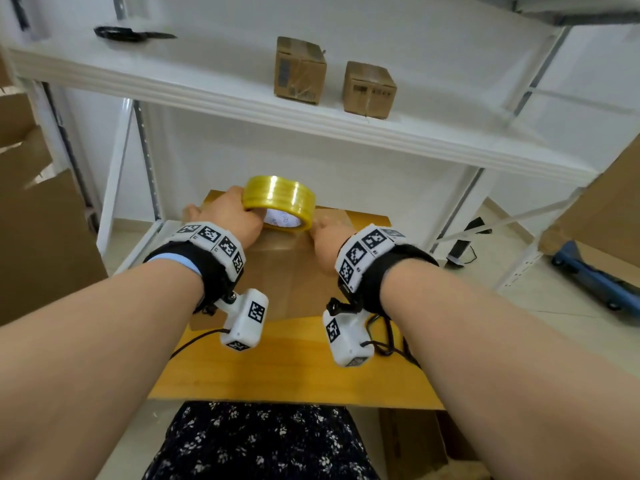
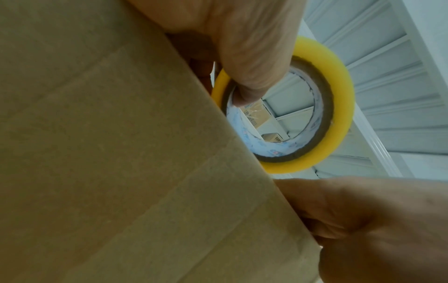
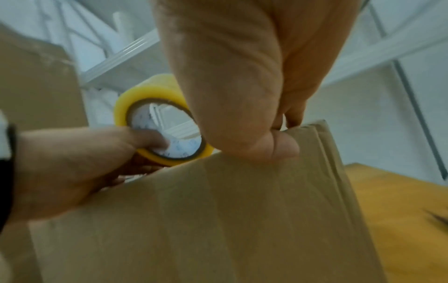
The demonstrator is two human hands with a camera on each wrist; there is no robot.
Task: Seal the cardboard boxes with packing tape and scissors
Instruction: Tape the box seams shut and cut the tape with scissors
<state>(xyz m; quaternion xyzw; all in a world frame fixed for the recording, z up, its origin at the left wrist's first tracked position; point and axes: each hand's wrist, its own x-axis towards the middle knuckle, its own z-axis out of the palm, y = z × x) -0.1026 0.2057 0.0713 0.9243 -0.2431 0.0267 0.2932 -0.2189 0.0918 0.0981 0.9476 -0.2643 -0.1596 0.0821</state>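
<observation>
Tape (image 1: 279,198), a thick yellow translucent roll on a brown card core with a pale printed lining, stands on edge above the far edge of the cardboard box (image 1: 291,271). The left hand (image 1: 228,216) holds it with the thumb hooked through the core and the fingers curled over the outer winding, a hold that probably lets the roll turn and pay out while it is drawn across the lid. The right hand (image 1: 327,242) curls over the box's far right part, thumb on the top face and fingers tucked behind the edge in the right wrist view; I judge it is steadying the box and perhaps pressing down a tape end, though no loose strip can be made out.

The box is plain matte corrugated card, flat-topped, with faint creases and what looks like a glossy band running down its middle. It sits at the far edge of a smooth orange-yellow wooden table (image 1: 294,358), pushed under a white metal shelf (image 1: 242,98).

Scissors (image 1: 133,33), black-handled, lie at the shelf's far left, well apart from both hands. 2 small boxes (image 1: 299,71) stand side by side toward the shelf's middle, their tops shiny with tape, so they appear sealed already.
</observation>
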